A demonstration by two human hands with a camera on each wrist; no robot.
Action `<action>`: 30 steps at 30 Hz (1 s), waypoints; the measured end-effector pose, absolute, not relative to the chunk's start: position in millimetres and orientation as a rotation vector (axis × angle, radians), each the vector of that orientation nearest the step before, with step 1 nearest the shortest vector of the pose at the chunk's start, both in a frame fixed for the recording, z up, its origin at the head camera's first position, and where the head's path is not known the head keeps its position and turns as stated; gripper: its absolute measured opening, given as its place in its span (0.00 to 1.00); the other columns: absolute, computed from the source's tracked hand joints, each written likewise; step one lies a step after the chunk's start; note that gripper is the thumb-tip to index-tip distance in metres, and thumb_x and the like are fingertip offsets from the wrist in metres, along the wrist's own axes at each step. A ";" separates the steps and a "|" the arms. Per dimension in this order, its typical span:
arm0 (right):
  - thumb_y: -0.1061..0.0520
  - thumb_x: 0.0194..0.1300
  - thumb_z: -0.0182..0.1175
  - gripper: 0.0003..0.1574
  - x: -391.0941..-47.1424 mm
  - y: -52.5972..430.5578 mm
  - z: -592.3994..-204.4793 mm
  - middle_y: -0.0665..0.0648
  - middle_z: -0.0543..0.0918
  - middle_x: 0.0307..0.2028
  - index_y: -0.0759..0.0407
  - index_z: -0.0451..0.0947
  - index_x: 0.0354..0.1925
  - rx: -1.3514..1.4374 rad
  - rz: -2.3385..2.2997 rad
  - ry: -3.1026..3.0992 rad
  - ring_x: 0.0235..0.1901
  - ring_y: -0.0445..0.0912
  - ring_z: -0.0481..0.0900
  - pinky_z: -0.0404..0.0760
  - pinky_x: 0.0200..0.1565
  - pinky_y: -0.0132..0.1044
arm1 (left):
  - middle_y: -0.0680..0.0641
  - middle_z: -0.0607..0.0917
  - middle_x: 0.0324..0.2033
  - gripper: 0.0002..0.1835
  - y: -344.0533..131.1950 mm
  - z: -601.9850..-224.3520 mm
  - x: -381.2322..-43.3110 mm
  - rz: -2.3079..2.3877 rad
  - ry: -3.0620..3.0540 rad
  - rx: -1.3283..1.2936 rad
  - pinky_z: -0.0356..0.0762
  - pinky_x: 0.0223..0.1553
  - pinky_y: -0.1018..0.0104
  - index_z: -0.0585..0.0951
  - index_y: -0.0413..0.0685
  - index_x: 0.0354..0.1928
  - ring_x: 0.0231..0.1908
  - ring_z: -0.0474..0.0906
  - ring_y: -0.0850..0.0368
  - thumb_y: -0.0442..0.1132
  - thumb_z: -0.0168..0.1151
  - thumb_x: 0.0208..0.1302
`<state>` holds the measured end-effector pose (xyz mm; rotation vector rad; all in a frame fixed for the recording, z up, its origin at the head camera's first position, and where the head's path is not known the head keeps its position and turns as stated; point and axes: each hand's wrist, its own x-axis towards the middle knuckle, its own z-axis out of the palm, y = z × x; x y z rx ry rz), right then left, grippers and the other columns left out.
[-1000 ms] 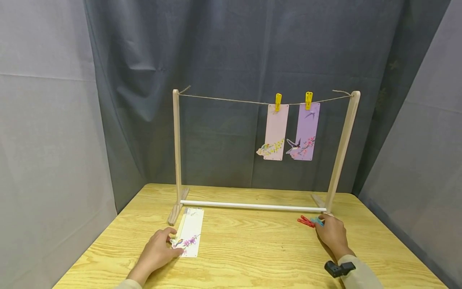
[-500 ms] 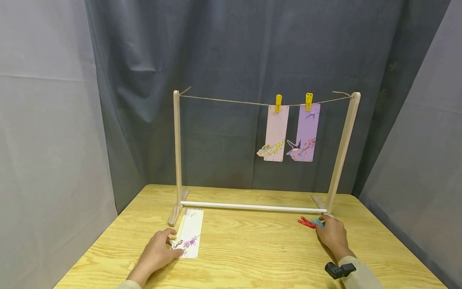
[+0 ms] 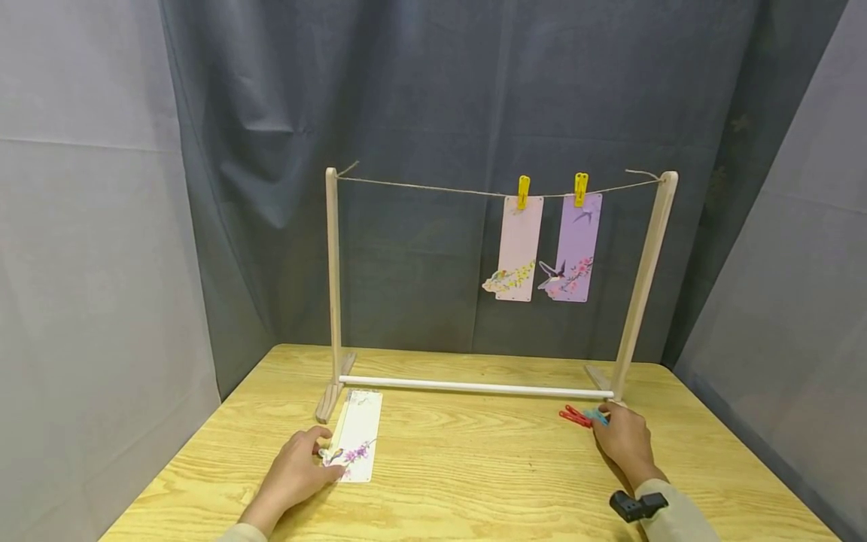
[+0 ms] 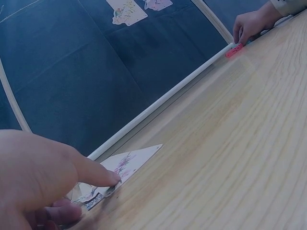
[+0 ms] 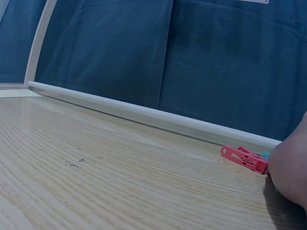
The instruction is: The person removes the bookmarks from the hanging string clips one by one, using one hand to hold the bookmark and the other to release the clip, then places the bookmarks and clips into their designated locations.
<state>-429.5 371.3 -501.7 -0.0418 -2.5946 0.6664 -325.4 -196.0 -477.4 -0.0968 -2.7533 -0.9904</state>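
In the head view a white bookmark (image 3: 359, 436) with purple blossoms and a bird lies at the table's left; a cream edge shows along its left side. My left hand (image 3: 298, 468) holds its lower left part, the thumb on the printed face and the other fingers curled at the edge, as the left wrist view shows. At the right, my right hand (image 3: 623, 439) pinches a blue clothespin (image 3: 595, 415), mostly hidden by the fingers. Touching that clothespin, a red clothespin (image 5: 245, 158) lies on the table.
A wooden rack (image 3: 333, 278) with a white bottom bar (image 3: 474, 388) stands at the back. From its string (image 3: 420, 186) hang a pink bookmark (image 3: 520, 245) and a purple bookmark (image 3: 577, 241), each under a yellow clothespin (image 3: 524, 192). Dark cloth (image 3: 406, 90) hangs behind.
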 end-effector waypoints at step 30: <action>0.60 0.68 0.64 0.20 -428.7 373.0 -503.2 0.75 0.83 0.49 0.75 0.81 0.51 -0.056 0.655 -2.574 0.47 0.74 0.80 0.79 0.44 0.67 | 0.46 0.81 0.45 0.34 -196.2 -478.1 -325.5 -0.997 -2.753 -0.098 0.79 0.43 0.45 0.80 0.44 0.60 0.45 0.78 0.47 0.49 0.82 0.53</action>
